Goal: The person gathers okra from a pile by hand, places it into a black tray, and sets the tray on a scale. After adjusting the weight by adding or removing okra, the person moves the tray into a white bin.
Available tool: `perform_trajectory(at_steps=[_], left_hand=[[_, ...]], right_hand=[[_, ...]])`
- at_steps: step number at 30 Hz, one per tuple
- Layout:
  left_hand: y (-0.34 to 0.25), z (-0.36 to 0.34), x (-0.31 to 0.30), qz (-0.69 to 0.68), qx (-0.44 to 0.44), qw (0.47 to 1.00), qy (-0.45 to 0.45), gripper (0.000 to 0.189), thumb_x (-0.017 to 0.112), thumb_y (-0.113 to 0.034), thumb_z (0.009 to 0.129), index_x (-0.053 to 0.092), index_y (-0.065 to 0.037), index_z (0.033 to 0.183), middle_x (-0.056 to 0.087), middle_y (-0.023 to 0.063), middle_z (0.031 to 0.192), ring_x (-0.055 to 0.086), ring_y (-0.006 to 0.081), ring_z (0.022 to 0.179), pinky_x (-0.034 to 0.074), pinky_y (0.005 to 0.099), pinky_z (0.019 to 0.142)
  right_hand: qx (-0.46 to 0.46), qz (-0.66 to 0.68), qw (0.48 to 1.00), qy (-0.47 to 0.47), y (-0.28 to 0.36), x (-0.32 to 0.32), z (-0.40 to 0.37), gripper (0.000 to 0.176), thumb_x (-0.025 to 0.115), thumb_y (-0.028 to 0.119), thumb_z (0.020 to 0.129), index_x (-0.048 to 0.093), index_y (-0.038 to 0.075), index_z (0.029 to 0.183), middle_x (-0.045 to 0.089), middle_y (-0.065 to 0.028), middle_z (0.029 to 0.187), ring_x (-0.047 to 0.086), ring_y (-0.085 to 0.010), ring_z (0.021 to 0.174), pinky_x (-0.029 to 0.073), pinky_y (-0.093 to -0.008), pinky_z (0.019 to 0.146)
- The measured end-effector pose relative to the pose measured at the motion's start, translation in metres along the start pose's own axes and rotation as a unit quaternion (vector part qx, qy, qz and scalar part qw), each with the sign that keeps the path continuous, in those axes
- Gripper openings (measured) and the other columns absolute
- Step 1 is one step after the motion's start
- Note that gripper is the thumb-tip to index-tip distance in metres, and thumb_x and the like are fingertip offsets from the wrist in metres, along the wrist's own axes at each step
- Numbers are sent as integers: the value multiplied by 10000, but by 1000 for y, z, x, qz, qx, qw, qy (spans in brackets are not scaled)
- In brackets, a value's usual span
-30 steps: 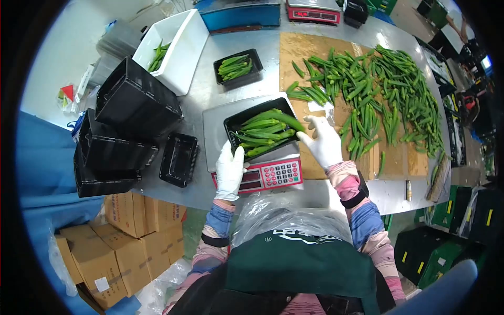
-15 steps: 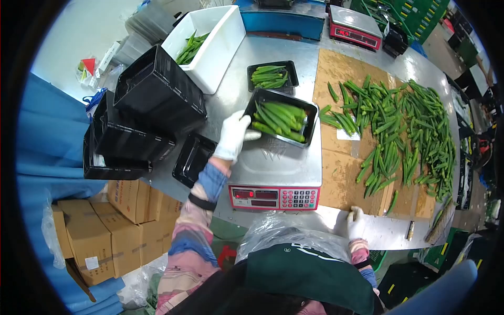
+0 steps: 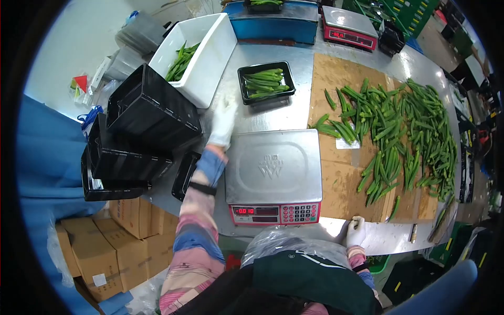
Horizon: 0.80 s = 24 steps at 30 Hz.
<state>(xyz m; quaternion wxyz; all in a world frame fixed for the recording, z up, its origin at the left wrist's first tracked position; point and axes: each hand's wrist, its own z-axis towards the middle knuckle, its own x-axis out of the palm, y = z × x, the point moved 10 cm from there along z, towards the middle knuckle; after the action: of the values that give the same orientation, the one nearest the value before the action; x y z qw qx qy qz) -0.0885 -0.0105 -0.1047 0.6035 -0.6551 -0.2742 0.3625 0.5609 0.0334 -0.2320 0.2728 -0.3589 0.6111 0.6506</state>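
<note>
My left hand, in a white glove and blurred by motion, is over the metal table between the white bin and the scale. Its fingers look stretched out, with nothing in them. Beyond it stands a black tray of okra; a second tray seems hidden beneath. The scale in front of me has a bare steel plate and reads about -0.010. My gloved right hand rests by the table's front edge with curled fingers, beside the cardboard sheet. Nothing shows in its grip.
Loose okra is heaped on the cardboard at right. Stacked black trays stand at left, with another empty tray beside them. Behind is a white bin holding some okra. A second scale sits at the back right.
The okra tray has left the scale and stands farther back, where the other tray was. My left hand has let go and drawn left. My right hand stays by the edge.
</note>
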Motion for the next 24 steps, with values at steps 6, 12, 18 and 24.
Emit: perform_trajectory(at_steps=[6, 12, 18, 24], left_hand=[[-25, -148, -128, 253, 85, 947, -176, 275, 570, -113, 1008, 664, 31, 1223, 680, 157, 1197, 624, 241, 1136, 458, 336, 1012], [70, -233, -149, 447, 2, 892, -62, 415, 532, -312, 1039, 698, 47, 913, 681, 215, 904, 658, 370, 856, 496, 460, 755], [141, -206, -198, 250, -59, 965, -51, 435, 553, -297, 1051, 629, 44, 791, 562, 37, 719, 486, 173, 690, 423, 362, 660], [64, -226, -191, 373, 93, 894, -233, 305, 592, -245, 1031, 681, 37, 956, 645, 95, 848, 554, 190, 766, 479, 340, 737]], right_hand=[[38, -5, 999, 29, -15, 8, 4, 126, 677, 65, 880, 630, 118, 984, 628, -62, 704, 641, -232, 638, 524, -357, 643], [40, 44, 998, 12, -19, 11, 4, 117, 660, 168, 903, 643, 164, 1019, 718, -139, 890, 700, -380, 849, 561, -425, 750], [68, 32, 997, 33, -8, 3, 1, 102, 643, 154, 903, 656, 148, 1004, 681, -74, 769, 687, -263, 703, 543, -367, 677], [52, 53, 996, 45, -11, 3, 2, 114, 649, 186, 908, 666, 152, 1015, 686, -65, 778, 679, -268, 702, 539, -378, 678]])
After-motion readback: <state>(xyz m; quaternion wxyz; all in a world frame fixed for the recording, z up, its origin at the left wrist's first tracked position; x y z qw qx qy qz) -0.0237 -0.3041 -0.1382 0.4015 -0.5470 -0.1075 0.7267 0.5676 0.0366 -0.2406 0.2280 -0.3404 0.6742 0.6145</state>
